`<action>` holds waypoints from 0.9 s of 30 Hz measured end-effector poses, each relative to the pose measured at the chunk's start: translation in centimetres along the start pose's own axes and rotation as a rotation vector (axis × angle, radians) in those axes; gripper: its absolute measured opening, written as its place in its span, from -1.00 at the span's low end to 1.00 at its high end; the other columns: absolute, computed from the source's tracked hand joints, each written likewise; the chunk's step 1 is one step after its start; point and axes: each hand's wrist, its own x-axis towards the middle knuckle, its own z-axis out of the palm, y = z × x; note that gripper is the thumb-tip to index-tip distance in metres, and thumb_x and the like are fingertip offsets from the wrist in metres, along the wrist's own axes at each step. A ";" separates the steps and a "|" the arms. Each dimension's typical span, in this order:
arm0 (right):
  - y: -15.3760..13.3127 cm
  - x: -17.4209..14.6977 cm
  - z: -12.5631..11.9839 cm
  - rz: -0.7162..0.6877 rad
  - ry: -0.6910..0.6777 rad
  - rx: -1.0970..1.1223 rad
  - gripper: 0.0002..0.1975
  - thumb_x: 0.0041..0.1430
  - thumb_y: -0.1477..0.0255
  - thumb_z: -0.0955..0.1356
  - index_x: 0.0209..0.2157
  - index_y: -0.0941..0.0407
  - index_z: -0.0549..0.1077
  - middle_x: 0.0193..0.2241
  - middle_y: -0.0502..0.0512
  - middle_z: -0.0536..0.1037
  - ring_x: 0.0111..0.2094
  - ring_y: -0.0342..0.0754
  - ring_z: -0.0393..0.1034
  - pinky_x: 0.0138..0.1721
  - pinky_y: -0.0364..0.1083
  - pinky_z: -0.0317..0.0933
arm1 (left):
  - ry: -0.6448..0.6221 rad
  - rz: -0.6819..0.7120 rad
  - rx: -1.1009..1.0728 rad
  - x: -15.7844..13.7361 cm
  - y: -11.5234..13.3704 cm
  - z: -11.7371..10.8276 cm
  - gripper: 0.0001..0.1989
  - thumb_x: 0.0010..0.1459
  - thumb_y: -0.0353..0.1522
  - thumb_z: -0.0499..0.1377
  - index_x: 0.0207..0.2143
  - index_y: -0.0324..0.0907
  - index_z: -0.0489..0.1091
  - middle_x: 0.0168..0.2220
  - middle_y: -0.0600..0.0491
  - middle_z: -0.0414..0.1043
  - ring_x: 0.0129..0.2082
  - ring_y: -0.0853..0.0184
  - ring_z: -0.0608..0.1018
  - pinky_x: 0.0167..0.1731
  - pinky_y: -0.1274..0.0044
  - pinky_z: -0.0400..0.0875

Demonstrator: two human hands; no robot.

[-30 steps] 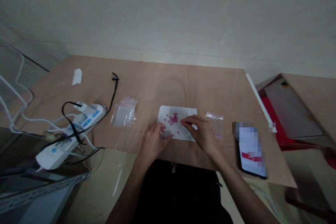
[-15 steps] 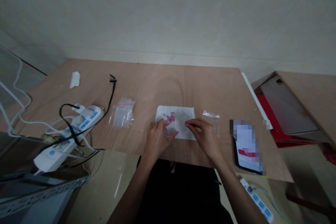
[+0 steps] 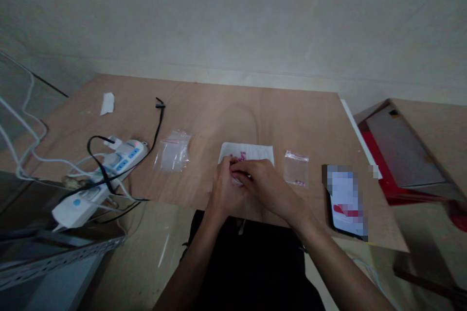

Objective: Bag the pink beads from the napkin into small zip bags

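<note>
My left hand point(image 3: 225, 192) rests at the near left part of a white sheet of paper point(image 3: 260, 150), its fingers curled. Reaching across the sheet, my right hand point(image 3: 272, 187) has its thumb and index finger pinched together at my left fingertips. Whatever the two hands hold between them is too small and too covered to name. Several small pink beads point(image 3: 241, 156) lie on the paper just beyond the fingers, partly hidden. To the right lies a clear zip bag point(image 3: 296, 166) with a few pink beads in its lower corner.
A stack of clear zip bags point(image 3: 174, 153) lies left of the paper. Farther left is a white power strip point(image 3: 129, 155) with tangled cables, and a paper scrap point(image 3: 107, 103) behind it. A phone point(image 3: 346, 204) lies near the right front edge of the wooden table point(image 3: 204, 107).
My right hand has moved left from the right side of the paper to meet my left fingertips. It now covers much of the sheet, while the zip bag beside it has come into fuller view.
</note>
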 end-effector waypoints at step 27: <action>3.6 -4.4 -0.7 0.279 0.421 0.439 -0.80 0.07 0.38 0.44 -0.22 0.08 0.47 -0.48 0.03 0.61 -0.40 -0.05 0.53 -0.28 -0.05 0.37 | -0.090 -0.180 -0.251 -0.6 1.0 -2.1 -0.86 0.06 -0.30 0.25 -0.46 -0.19 0.51 -0.50 0.07 0.53 -0.46 0.38 0.53 -0.45 0.59 0.41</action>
